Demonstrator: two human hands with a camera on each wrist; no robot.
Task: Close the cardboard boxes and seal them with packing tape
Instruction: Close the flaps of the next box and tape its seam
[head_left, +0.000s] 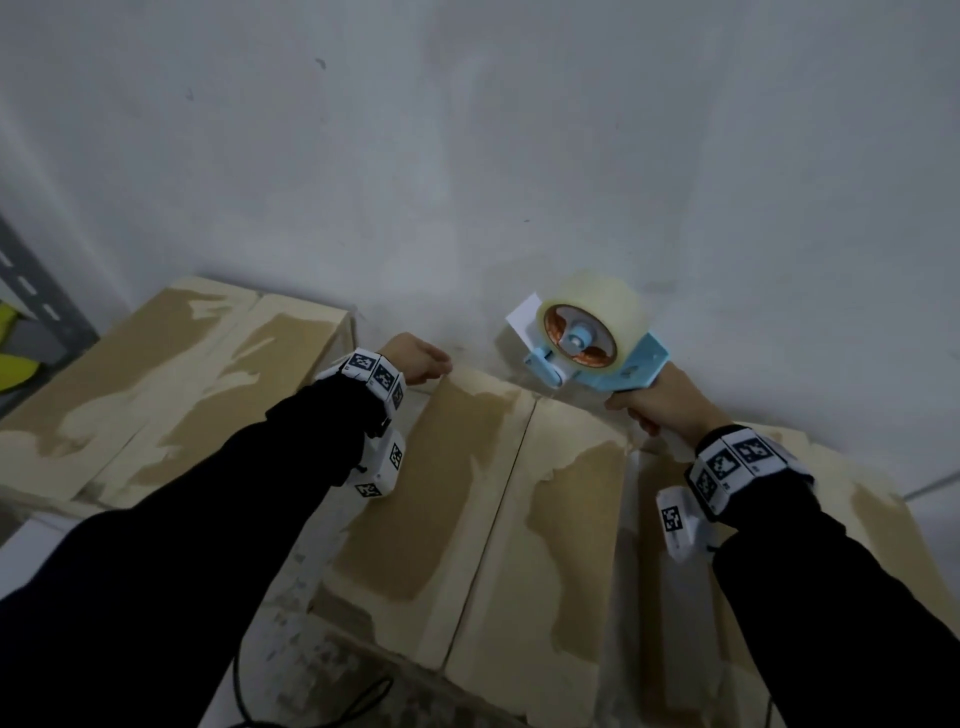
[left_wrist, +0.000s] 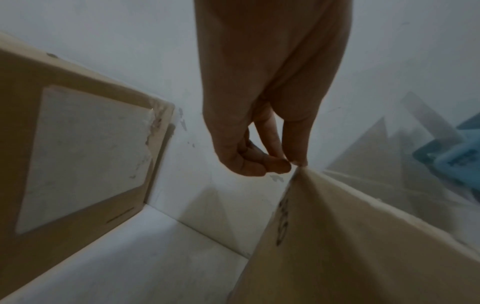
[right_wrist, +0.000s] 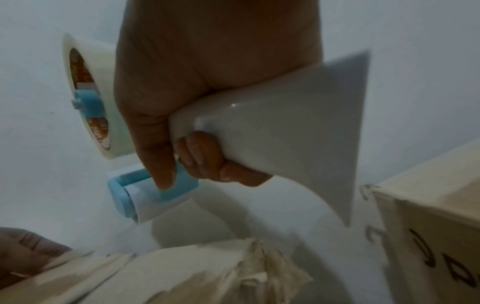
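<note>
We keep the flaps of the middle box (head_left: 498, 499) flat on the desk (left_wrist: 145, 257). Our left hand (head_left: 415, 358) pinches its far corner between curled fingers (left_wrist: 275, 164). Our right hand (head_left: 660, 400), clenched on the handle, should lower the tape dispenser (head_left: 587, 343) onto the far end of the seam. The tape's free end is hidden.

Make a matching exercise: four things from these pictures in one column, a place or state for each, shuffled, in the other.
1. tape dispenser
2. left hand
3. middle cardboard box
4. left cardboard box

A. pinches the middle box's far corner
B. flaps shut, between the arms
C. gripped by the right hand
D. beside the left sleeve, against the wall

Pairs: 1-C, 2-A, 3-B, 4-D
</note>
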